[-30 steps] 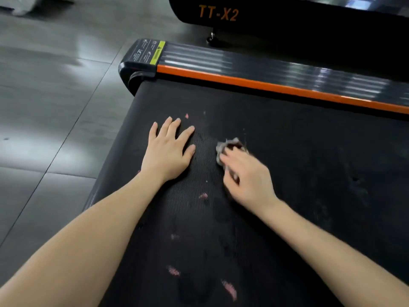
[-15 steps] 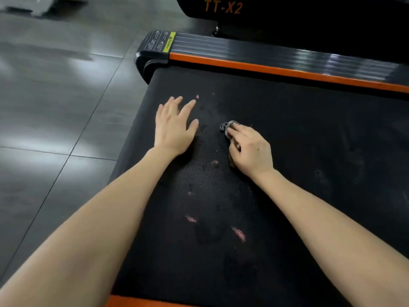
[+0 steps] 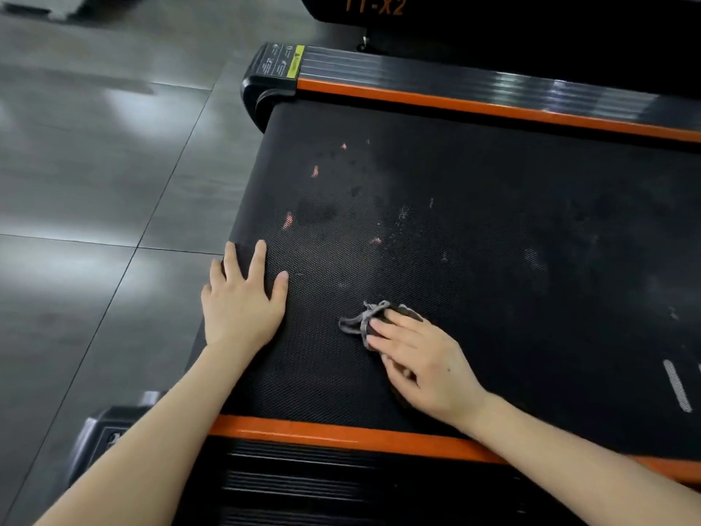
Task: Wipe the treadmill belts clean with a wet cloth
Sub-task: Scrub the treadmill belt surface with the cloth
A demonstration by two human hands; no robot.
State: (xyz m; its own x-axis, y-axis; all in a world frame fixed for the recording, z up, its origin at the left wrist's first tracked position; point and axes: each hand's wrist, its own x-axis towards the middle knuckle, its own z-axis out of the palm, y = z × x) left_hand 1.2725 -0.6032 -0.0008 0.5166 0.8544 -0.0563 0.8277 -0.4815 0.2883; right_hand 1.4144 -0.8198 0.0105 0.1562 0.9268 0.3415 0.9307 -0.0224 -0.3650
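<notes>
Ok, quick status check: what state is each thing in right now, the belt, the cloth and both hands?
Treadmill belt: still dirty, pinkish smears and pale specks across the far half.
Cloth: crumpled, pressed onto the belt under the right hand.
Right hand: fingers down on the cloth, pressing it flat rather than gripping it.
Left hand: open, flat, palm down at the belt's left edge, holding nothing.

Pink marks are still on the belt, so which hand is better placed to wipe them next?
The right hand. It presses the cloth on the belt, and the pink marks lie just beyond it. The left hand lies flat and empty at the belt's left edge.
</notes>
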